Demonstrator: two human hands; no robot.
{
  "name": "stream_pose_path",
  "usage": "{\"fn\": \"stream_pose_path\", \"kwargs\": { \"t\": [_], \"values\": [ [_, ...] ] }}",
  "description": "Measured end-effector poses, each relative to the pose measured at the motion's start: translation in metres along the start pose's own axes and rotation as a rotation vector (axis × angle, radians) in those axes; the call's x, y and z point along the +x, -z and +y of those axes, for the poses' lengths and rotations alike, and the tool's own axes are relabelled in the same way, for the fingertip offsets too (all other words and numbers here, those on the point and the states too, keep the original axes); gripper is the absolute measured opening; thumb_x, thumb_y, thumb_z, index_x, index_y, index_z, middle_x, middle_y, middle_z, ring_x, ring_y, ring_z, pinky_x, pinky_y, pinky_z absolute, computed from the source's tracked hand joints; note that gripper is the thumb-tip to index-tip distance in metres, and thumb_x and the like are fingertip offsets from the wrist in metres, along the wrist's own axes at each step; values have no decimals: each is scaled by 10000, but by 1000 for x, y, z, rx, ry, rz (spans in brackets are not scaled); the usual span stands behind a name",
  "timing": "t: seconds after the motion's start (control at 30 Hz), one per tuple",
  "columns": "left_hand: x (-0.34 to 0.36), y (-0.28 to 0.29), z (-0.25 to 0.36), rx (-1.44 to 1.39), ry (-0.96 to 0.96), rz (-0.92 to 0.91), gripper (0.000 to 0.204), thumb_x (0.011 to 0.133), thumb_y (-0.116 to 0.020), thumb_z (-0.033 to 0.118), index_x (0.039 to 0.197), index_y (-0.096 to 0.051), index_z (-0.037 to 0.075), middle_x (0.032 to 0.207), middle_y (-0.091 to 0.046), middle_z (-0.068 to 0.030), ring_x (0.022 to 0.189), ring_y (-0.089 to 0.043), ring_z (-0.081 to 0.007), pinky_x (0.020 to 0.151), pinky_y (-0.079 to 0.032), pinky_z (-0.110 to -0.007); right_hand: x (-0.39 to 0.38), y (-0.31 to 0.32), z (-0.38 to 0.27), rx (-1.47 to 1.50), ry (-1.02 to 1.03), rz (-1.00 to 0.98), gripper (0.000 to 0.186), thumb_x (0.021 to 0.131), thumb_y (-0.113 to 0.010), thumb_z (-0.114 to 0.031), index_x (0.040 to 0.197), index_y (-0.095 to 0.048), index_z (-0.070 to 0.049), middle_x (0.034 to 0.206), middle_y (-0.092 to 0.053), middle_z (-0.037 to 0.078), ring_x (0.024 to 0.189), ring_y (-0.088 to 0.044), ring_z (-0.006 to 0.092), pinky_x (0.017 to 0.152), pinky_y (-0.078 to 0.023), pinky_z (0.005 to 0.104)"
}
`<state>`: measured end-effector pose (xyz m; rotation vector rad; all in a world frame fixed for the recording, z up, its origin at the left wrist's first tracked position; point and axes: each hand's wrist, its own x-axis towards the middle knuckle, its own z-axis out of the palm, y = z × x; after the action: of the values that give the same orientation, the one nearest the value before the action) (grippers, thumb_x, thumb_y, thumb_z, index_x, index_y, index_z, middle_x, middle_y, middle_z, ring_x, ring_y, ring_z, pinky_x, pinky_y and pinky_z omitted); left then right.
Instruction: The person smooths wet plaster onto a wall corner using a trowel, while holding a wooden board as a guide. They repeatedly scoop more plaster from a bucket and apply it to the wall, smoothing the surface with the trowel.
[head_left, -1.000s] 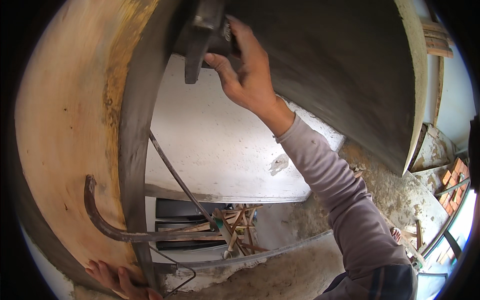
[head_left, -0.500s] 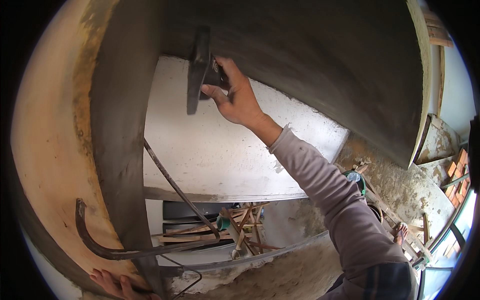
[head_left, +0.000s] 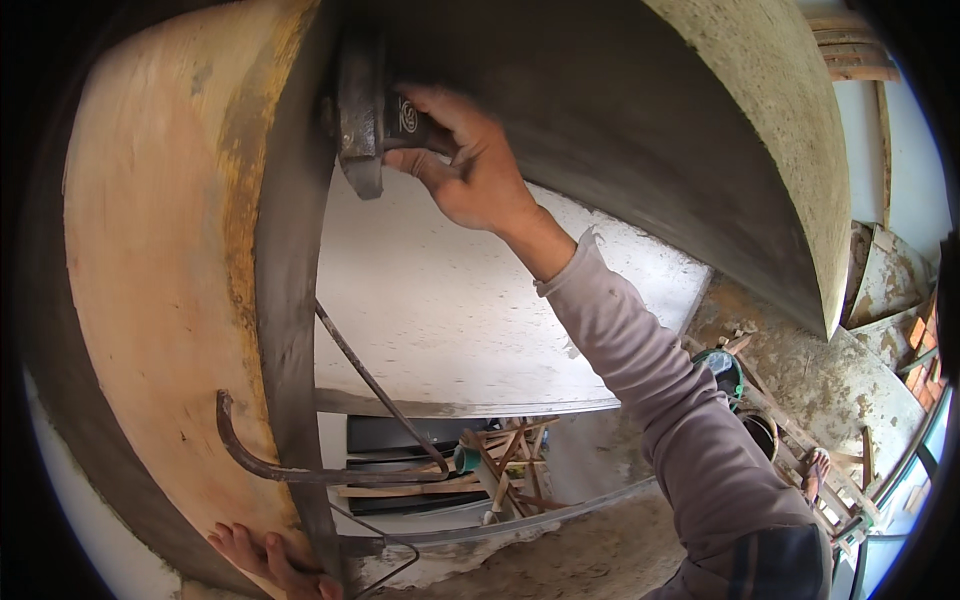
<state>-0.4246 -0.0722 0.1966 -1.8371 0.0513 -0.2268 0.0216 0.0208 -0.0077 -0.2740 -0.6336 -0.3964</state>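
Observation:
My right hand (head_left: pixel 470 165) reaches up, its fingers and thumb closed round the handle of a black plastering float (head_left: pixel 362 125). The float's narrow side faces me, and its flat side is turned left toward a dark grey plastered edge (head_left: pixel 290 310); whether it touches is hard to tell. Above lies a larger dark grey plastered surface (head_left: pixel 560 100). At the lower left my left hand (head_left: pixel 272 562) lies with fingers apart on a curved wooden board (head_left: pixel 165 260) that borders the plastered edge.
A bent metal rod (head_left: pixel 330 474) crosses in front of the board and plastered edge. Behind is a white panel (head_left: pixel 440 290). Lower down are loose timber pieces (head_left: pixel 515 460) and a bucket (head_left: pixel 722 372). A foot (head_left: pixel 816 472) shows at right, near more timber.
My right hand has brought the float up and left, close against the plastered edge. The view has shifted, so the board and rod appear further right. My left hand stays on the board.

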Motion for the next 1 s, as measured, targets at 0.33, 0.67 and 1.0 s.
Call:
{"fn": "stream_pose_path", "kwargs": {
  "t": [0.33,0.67,1.0],
  "values": [
    [-9,0,8,-36,59,-32,844,907,-179,724,1407,-417,87,1494,-317,-247,1410,-245,-472,1111,-112,-698,-59,10,-54,-49,30,-63,475,810,-656,53,1268,-556,-27,1128,-624,145,1047,-612,282,920,-520,377],
    [7,2,9,-20,52,-48,844,927,-163,693,1406,-404,40,1498,-304,-261,1417,-237,-455,1127,-109,-661,-37,-23,-65,6,28,-16,478,809,-687,16,1266,-563,-46,1171,-610,149,1055,-619,282,942,-513,362],
    [7,-5,15,-31,-7,0,881,938,-70,693,1395,-413,23,1489,-329,-257,1407,-271,-438,1142,-145,-633,-85,-2,-38,22,-174,25,405,851,-685,-27,1231,-550,8,1110,-611,159,1029,-622,248,881,-522,340]
  ]
}}
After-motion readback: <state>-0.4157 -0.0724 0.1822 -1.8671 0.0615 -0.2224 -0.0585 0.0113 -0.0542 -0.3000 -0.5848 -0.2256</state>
